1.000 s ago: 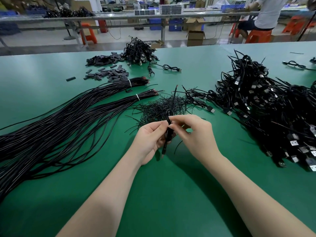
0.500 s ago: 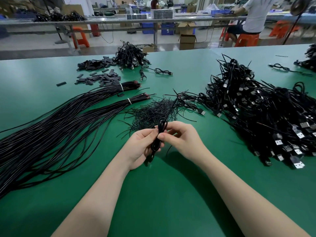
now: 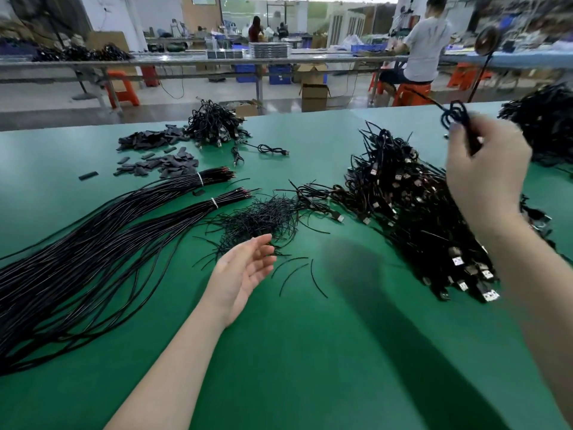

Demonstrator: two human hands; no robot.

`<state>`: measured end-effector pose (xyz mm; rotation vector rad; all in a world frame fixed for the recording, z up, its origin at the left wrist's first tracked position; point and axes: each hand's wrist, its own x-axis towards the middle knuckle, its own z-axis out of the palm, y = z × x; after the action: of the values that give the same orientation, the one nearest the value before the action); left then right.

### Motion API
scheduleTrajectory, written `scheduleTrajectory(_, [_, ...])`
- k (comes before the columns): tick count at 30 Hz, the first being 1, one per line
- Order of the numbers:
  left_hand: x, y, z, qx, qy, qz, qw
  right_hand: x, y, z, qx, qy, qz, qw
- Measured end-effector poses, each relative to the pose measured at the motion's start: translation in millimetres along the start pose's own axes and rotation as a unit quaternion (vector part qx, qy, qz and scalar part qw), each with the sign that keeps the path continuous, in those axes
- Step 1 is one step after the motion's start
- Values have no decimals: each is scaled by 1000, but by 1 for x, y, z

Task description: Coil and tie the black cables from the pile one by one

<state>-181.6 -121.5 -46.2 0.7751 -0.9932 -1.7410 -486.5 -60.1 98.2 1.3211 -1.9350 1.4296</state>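
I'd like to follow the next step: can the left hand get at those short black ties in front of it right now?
Probably yes. The left hand is open, holds nothing, and hovers beside the heap of short black ties, with nothing between them.

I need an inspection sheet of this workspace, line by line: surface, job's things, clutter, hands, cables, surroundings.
Surface: green table, lit, arm shadow across it.
Job's things: coiled cable raised at the right; USB cable pile right of centre; pile of short ties at centre.
Clutter: dark sleeve pieces far left; loose ties near the left hand.
Hands: left hand open, palm up, holding nothing; right hand grips the coiled cable.
Cables: two banded long cable bundles at left.
Surroundings: seated person, cardboard boxes, orange stools.
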Motion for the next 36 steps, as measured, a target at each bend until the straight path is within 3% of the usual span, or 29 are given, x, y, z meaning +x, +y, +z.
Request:
scheduleTrajectory(1, [0, 0, 0, 2, 1, 2, 1000, 13, 23, -4, -131, 6, -9, 991])
scheduleTrajectory(3, [-1, 1, 0, 7, 5, 4, 1000, 23, 62, -4, -282, -97, 66, 952])
scheduleTrajectory(5, [-2, 1, 0, 12, 5, 7, 1000, 16, 90, 3, -306, -267, 178, 897])
scheduleTrajectory(6, [-2, 0, 0, 16, 5, 9, 1000, 13, 97, 4, -301, -305, 206, 879])
scheduleTrajectory(8, [-3, -1, 2, 24, 9, 17, 1000, 13, 97, 8, -287, -294, 227, 883])
scheduleTrajectory(10, [-4, -2, 3, 22, 31, 30, 999, 13, 81, 11, -273, -225, 191, 916])
scheduleTrajectory(12, [-5, 2, 2, -27, 62, 34, 997, 0, 55, 20, -219, -145, 73, 962])
scheduleTrajectory(14, [-1, 13, -3, -88, 99, 46, 990, -31, 19, 34, -91, -111, -41, 989])
scheduleTrajectory(16, [8, 29, -11, -66, 160, 80, 982, -72, -10, 56, 11, -153, -100, 983])
scheduleTrajectory(18, [22, 45, -24, 99, 247, 112, 957, -109, -21, 79, 30, -222, -114, 968])
scheduleTrajectory(20, [32, 59, -49, 341, 316, 148, 873, -138, -18, 97, 37, -278, -77, 957])
scheduleTrajectory(23, [39, 74, -101, 686, 302, 103, 654, -151, -3, 108, 43, -279, -15, 959])
scheduleTrajectory(25, [38, 77, -126, 814, 259, 60, 516, -149, 2, 111, 43, -269, -10, 962])
scheduleTrajectory(29, [37, 81, -142, 895, 185, 80, 399, -148, 5, 116, 21, -297, -16, 955])
scheduleTrajectory(30, [37, 83, -142, 892, 188, 81, 403, -148, 5, 116, 20, -299, -18, 954])
scheduleTrajectory(35, [40, 101, -143, 758, 289, 67, 581, -147, 7, 117, 28, -298, -8, 954])
scheduleTrajectory(36, [39, 105, -142, 702, 318, 84, 632, -147, 7, 117, 33, -298, 1, 954])
